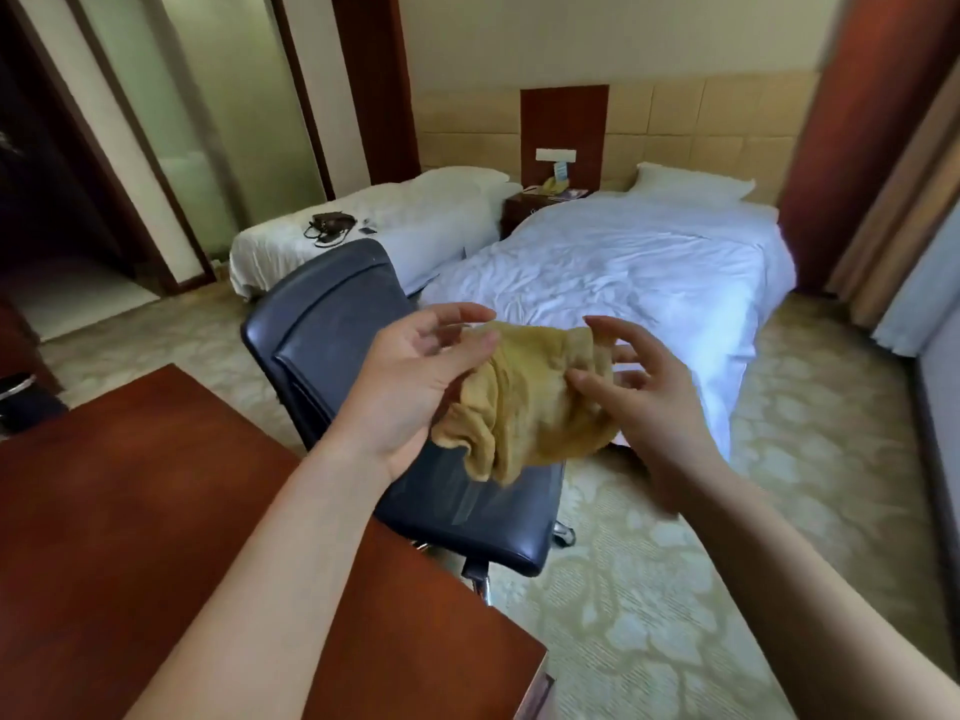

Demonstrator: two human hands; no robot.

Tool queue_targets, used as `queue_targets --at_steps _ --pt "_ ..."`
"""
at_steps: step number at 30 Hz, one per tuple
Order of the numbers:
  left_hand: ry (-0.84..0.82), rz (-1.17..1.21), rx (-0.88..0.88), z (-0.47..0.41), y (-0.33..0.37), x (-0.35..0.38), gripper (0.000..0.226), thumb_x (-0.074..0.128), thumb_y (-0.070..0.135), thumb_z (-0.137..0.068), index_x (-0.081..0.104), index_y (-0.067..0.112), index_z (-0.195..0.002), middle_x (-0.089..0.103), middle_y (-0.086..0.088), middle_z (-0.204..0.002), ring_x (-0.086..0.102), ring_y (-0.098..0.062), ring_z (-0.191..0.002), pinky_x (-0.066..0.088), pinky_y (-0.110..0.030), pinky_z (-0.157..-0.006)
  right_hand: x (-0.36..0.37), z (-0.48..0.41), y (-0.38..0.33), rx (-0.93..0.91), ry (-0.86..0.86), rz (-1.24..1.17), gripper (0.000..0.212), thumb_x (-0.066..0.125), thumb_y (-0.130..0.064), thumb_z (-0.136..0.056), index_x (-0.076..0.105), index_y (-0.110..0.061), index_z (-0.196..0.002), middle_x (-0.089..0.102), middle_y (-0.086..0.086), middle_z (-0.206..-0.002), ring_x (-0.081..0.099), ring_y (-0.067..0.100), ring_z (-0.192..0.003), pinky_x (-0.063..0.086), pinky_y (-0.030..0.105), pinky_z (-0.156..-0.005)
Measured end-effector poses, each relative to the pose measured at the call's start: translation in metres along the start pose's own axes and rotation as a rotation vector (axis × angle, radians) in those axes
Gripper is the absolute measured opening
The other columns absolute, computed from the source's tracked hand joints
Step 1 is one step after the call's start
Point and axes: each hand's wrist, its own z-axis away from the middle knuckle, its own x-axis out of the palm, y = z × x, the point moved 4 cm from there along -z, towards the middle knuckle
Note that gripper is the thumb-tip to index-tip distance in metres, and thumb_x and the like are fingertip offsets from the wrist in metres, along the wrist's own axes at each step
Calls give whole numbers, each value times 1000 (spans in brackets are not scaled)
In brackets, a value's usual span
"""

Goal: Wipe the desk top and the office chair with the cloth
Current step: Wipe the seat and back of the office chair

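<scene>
I find the cloth [524,402] held above the chair [332,324] seat, left hand [415,376] gripping one end, right hand [644,402] pinching the other (readying it, I judge); next, press it flat to the table [156,511].

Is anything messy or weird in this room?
The nearer bed has a rumpled, wrinkled cover, as if it is not made. A dark handbag lies on the far bed. Nothing looks spilled or broken.
</scene>
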Motion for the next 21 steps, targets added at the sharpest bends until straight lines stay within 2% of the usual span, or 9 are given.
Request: queue_targets --at_steps 2,6,9,12,14,16,19,21 --pt "-27 -100 18 -9 -9 21 14 71 8 -76 69 16 -87 67 0 -80 63 -9 -67 53 -21 -56 -32 -3 4 -9 153 23 43 75 -5 -73 66 -32 -104 64 -4 -89 60 12 -74 54 30 -64" --pt "-14 -279 49 -39 -28 65 17 66 2 -85 69 19 -84 56 7 -72 57 -7 -60 50 -19 -55 -95 -29 18 25 260 103 37 77 -9 -70 68 -32 -97 64 -1 -82 61 15 -70 50 28 -58" --pt "-18 -325 8 -71 -52 103 17 65 2 -86 68 18 -82 54 3 -74 56 -7 -60 49 -21 -56 -143 -61 40 152 151 247 21 78 -19 -73 71 -23 -92 68 1 -74 63 15 -66 48 27 -57" --pt "-16 -374 -15 -107 -81 148 15 68 4 -84 68 19 -83 52 -6 -85 53 -14 -74 47 -29 -67 -196 -88 67 287 -23 331 25 79 -26 -75 70 -18 -97 66 12 -74 62 22 -67 50 37 -65" --pt "2 -378 -43 -127 -101 176 15 70 5 -83 68 20 -84 54 -7 -88 53 -16 -76 46 -32 -71 -229 -96 80 312 -118 221 35 78 -30 -73 67 -25 -106 64 15 -79 62 22 -71 50 34 -66" --pt "20 -321 -102 -142 -121 203 17 70 3 -83 66 20 -83 56 -4 -85 56 -14 -75 46 -30 -71 -260 -104 86 263 -168 56 36 76 -35 -70 69 -28 -104 65 10 -80 63 17 -73 50 26 -66" --pt "-20 -273 -171 -160 -149 248 17 68 2 -83 65 19 -86 56 -4 -87 56 -11 -75 47 -23 -70 -303 -120 92 180 -155 -153 25 70 -34 -79 72 -20 -100 67 2 -85 60 12 -75 48 21 -63" --pt "-54 -300 -186 -169 -167 279 20 69 5 -83 64 20 -96 55 -6 -102 55 -12 -87 46 -23 -77 -325 -132 94 137 -160 -243 29 54 -26 -86 70 -14 -108 69 3 -98 62 13 -87 48 22 -73"
